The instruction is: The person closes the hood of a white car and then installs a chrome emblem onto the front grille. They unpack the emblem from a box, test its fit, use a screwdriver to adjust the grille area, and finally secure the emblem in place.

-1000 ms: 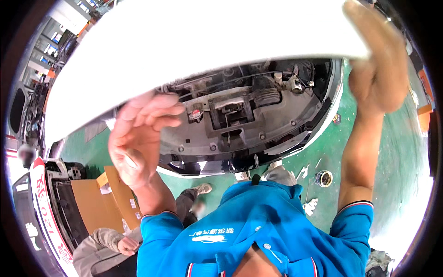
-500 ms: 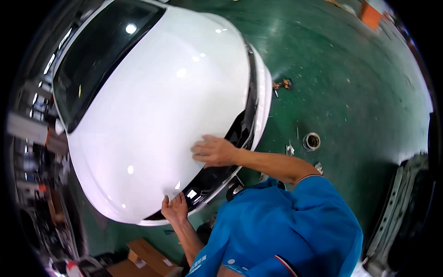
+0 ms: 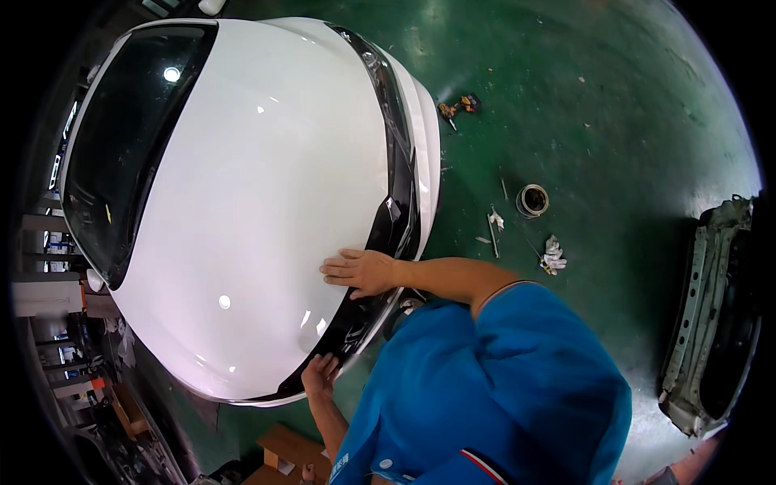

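Observation:
A white car hood fills the left half of the picture. My right hand lies flat on it near the front edge, fingers stretched out and holding nothing. Under that wrist runs the glossy black trim strip along the nose of the car. Lower down, my left hand is at the strip's outer edge near the front corner, its fingers extended, slightly bent and apart. Its fingertips appear to touch the black strip. The white bumper curves out beyond the strip.
On the green floor to the right are a cordless drill, an open can, a thin metal tool and a crumpled glove. A metal-framed vehicle part stands far right. Cardboard boxes sit at the lower left.
The view has shifted, so the car appears further left. My left hand has turned more toward the black strip; my right hand remains flat near the hood's front edge.

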`<act>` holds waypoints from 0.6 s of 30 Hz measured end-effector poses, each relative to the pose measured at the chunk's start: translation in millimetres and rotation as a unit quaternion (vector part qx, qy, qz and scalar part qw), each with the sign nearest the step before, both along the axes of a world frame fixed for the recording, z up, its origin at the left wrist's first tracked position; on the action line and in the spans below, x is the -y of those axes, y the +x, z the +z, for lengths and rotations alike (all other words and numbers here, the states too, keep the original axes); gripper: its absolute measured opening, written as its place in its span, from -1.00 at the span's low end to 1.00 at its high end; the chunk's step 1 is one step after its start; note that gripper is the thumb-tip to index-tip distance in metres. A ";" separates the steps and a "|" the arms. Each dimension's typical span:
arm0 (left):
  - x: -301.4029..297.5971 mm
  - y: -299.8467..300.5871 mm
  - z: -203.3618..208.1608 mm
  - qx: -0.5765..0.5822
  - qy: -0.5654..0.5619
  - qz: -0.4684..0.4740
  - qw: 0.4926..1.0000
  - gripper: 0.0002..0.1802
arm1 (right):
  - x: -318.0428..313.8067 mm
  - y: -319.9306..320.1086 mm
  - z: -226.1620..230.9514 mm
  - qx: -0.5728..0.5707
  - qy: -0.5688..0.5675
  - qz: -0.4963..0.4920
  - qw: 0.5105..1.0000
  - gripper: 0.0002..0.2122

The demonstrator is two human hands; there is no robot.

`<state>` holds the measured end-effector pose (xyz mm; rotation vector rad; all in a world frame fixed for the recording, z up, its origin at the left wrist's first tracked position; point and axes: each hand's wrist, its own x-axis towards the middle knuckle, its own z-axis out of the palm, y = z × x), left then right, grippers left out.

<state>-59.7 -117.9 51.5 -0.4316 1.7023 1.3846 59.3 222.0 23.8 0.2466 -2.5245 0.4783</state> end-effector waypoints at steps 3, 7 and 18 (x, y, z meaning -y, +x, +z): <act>-1.3 -2.9 -19.5 0.036 0.053 0.005 0.998 -0.60 | -0.5 -6.3 -12.1 0.025 -0.002 0.007 1.000 -0.25; -1.4 -0.9 -46.8 0.031 0.074 0.018 0.997 -0.62 | 0.6 -7.7 1.7 0.068 0.010 -0.008 0.998 -0.33; -52.6 -7.0 -55.9 0.079 0.413 0.346 0.838 -0.59 | -17.6 10.2 -28.4 0.193 -0.865 -0.168 0.431 -0.77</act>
